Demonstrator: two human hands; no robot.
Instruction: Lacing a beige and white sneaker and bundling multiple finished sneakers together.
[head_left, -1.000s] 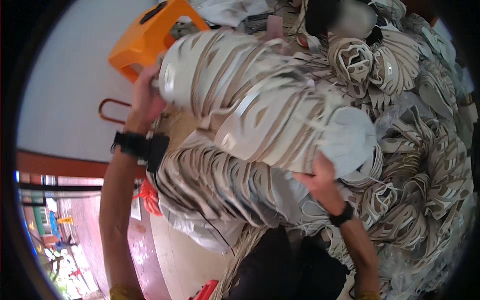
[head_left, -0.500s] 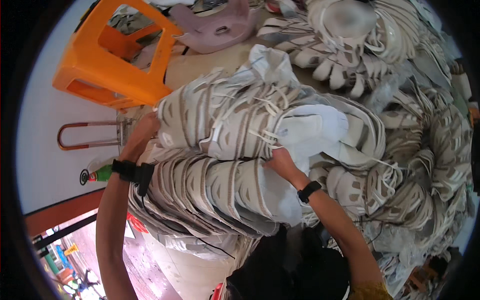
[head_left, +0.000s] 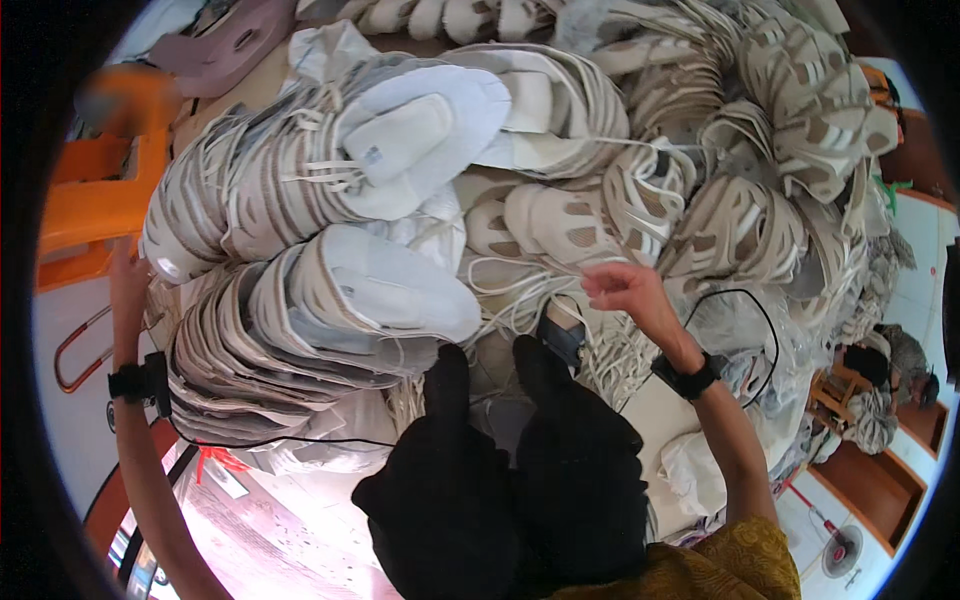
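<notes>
Nested shoe uppers in white and brown lie in two rows on my left. The far stack of shoe uppers [head_left: 270, 170] has its laces up. The nearer stack of shoe uppers [head_left: 300, 300] ends in a white insole-like lining. My left hand [head_left: 130, 278] is at the left end of the far stack, its fingers too small and partly hidden to read. Over on the right, my right hand [head_left: 635, 298] hovers with loosely spread fingers and nothing in them. Beneath it hangs a bundle of loose white laces [head_left: 610, 350], and a lone laced shoe upper [head_left: 565, 222] lies just beyond.
An orange plastic stool [head_left: 95, 200] stands at the far left, with a mauve plastic seat [head_left: 225, 45] behind. Heaps of shoe uppers [head_left: 810, 100] fill the right. Clear plastic bags [head_left: 735, 330] and a black cable [head_left: 765, 330] lie near my right wrist. A fan [head_left: 840, 545] stands lower right.
The view has swung to the right. My right hand has left the stacked uppers and moved right over the laces, while my left hand stays by the stack's left end.
</notes>
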